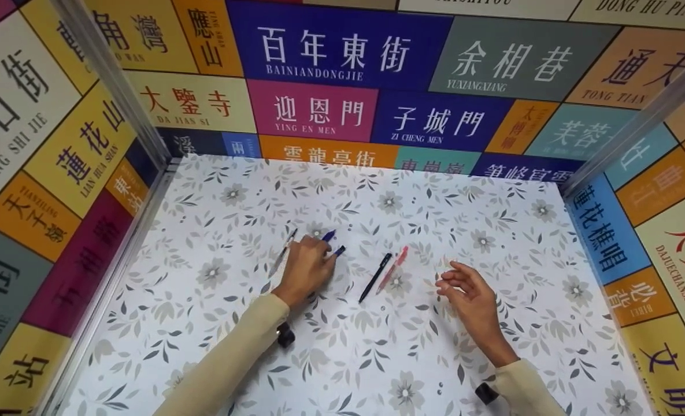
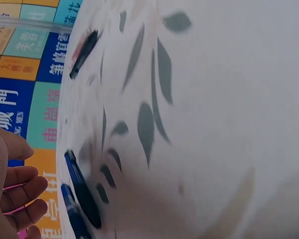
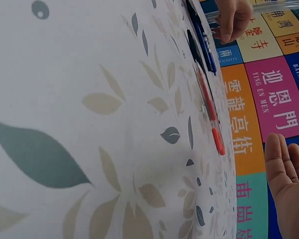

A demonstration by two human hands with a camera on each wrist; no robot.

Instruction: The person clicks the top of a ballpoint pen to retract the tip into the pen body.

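Observation:
My left hand (image 1: 306, 267) hovers over the pens on the left, its fingers loosely bent. The left wrist view shows that hand (image 2: 12, 189) apart from two blue pens (image 2: 83, 189) on the table. In the head view, one blue pen (image 1: 329, 235) and a darker blue one (image 1: 340, 250) show past the fingers, partly hidden. A slim grey pen (image 1: 285, 249) lies left of the hand. To its right, a black pen (image 1: 375, 278) and a pink pen (image 1: 393, 268) lie side by side. My right hand (image 1: 470, 294) is raised farther right, fingers relaxed, holding nothing.
A white cloth with grey flowers and leaves covers the table (image 1: 232, 352). Colourful panels (image 1: 342, 46) with printed characters stand along its back and sides. Clear strips (image 1: 128, 104) run up the corners. Dark wrist bands (image 1: 285, 335) show at the cuffs.

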